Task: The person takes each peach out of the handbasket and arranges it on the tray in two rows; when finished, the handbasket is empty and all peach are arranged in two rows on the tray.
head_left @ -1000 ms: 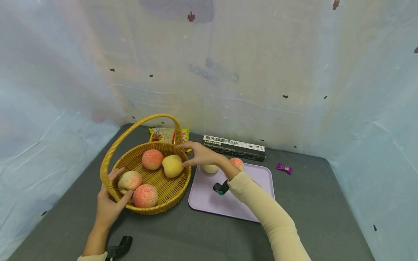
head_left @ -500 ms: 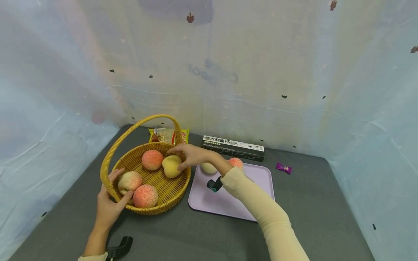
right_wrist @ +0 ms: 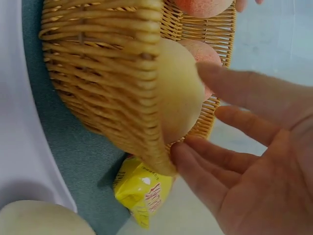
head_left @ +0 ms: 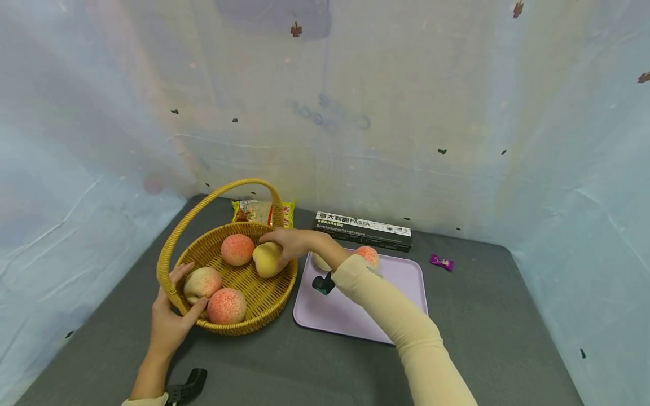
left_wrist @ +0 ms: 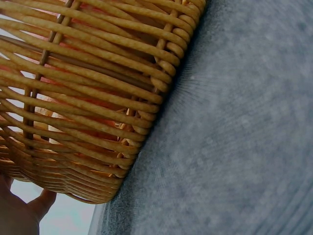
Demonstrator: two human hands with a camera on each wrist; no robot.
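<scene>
A yellow wicker basket (head_left: 261, 296) with a tall arched handle stands on the left of the grey table. My left hand (head_left: 170, 324) grips its near-left rim, thumb inside beside a pale peach (head_left: 203, 282) and a red-speckled peach (head_left: 226, 305). Another red peach (head_left: 237, 249) lies farther back. At the basket's right side, my right hand (head_left: 294, 245) has its thumb and fingers round a yellow peach (head_left: 266, 260), which sits inside the rim. The right wrist view has the thumb on that peach (right_wrist: 178, 93) and the fingertips at its far side, by the rim.
Right of the basket lies a lilac tray (head_left: 335, 318) bearing a red peach (head_left: 368, 255) and a pale fruit (head_left: 320, 261), partly under the right arm. Behind are a black pasta box (head_left: 363, 232) and a yellow food packet (head_left: 254, 211). A purple wrapped sweet (head_left: 442, 262) lies farther right.
My right hand has moved left and down over the basket's right rim, and its fingers have closed round the yellow peach. The left hand and basket have stayed in place.
</scene>
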